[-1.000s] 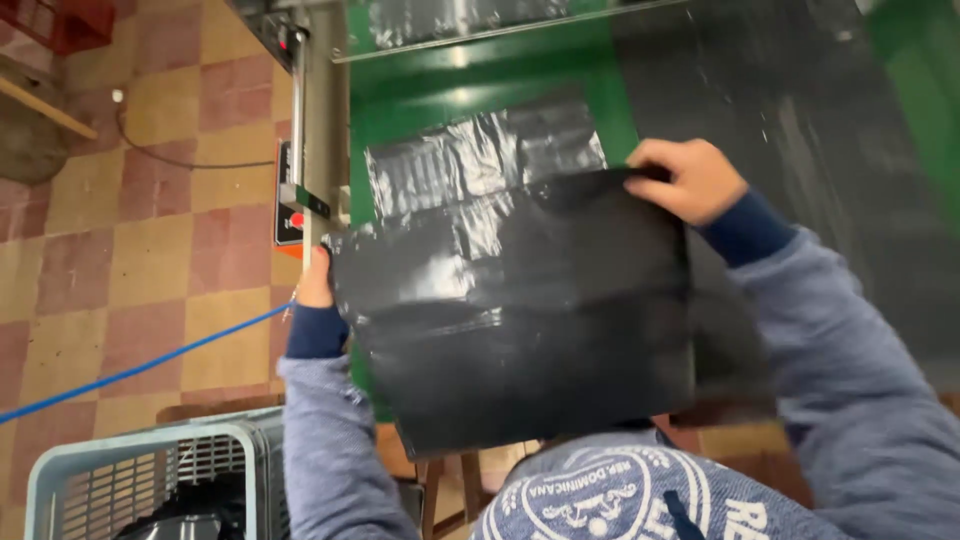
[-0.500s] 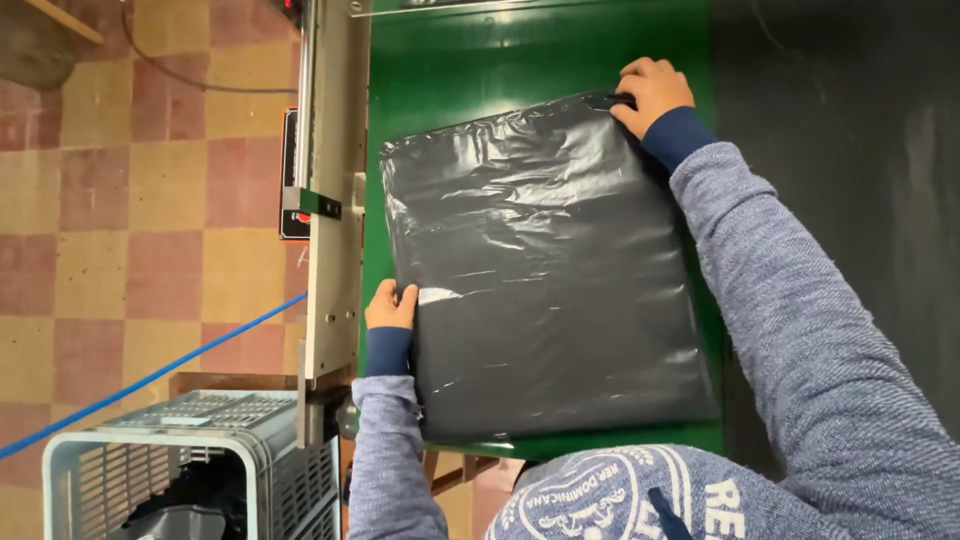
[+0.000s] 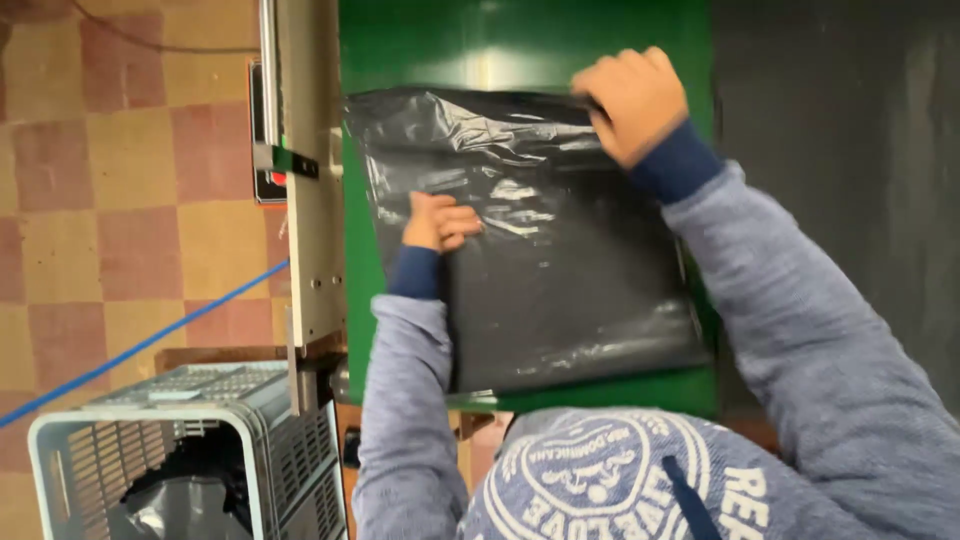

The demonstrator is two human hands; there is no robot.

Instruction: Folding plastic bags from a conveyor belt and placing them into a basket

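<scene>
Two hands are on one black plastic bag [image 3: 560, 290], which lies spread across the green desk [image 3: 500, 40] and covers most of its near and middle part. The right hand [image 3: 628, 100] is curled over the bag's far edge near its right corner, fingers closed and pinching the film there. The left hand [image 3: 438, 222] sits on the bag's left side about midway along, clenched into a loose fist with a fold of plastic gathered under the fingers. The far part of the bag is wrinkled and slightly lifted between the two grips; the near part lies flatter and glossy.

To the left of the desk runs a pale metal upright [image 3: 310, 200] with a small red and black control box [image 3: 268, 180] on it. A grey slatted crate [image 3: 200, 440] stands near left on the tiled floor [image 3: 130, 200], with something dark and shiny inside, and a blue cable [image 3: 140, 345] crosses the tiles.

Judging by the grips, the step in hand is working the bag's far edge, pulling or parting it. A further move calls for keeping both pinches firm, since thin film slips and stretches easily
</scene>
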